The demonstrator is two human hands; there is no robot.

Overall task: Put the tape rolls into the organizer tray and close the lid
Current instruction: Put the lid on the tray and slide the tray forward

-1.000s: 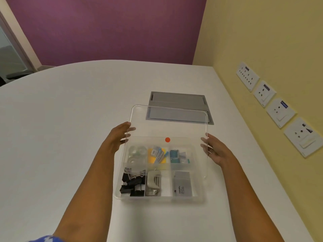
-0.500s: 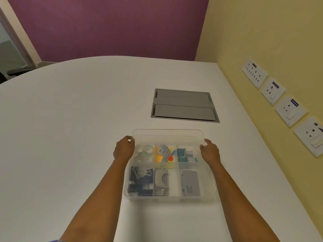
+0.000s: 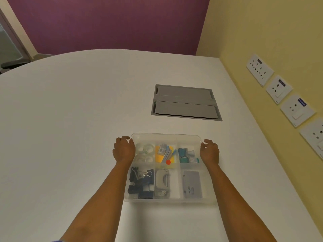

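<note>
A person leans over a white table (image 3: 70,137) with both bare forearms stretched forward to a clear plastic organizer tray (image 3: 167,199) that sits near them, a little right of centre. A clear lid (image 3: 166,136) lies across the top of the tray, a small red dot sticker (image 3: 168,162) showing on it. The left hand (image 3: 123,151) curls against the far left corner of the lid and the right hand (image 3: 209,151) against the far right edge, fingers bent over the rim as if pressing or seating it; neither hand carries anything loose. The clear tape rolls (image 3: 145,152) rest in the far left compartment, seen through the lid. Other compartments hold black binder clips (image 3: 140,183), a grey hole punch (image 3: 162,182), a grey card case (image 3: 192,185), small packets on yellow notes (image 3: 165,153), and teal clips (image 3: 185,154). The task looks almost finished: the rolls are in and the lid is on, with only the final snapping down perhaps left. Whether the lid has fully clicked shut cannot be told, since clear plastic on clear plastic hides the seam. The count of tape rolls is hard to make out. Beyond the tray a grey cable hatch (image 3: 185,102) is set into the table, and wall sockets (image 3: 277,88) line the yellow wall at right.
</note>
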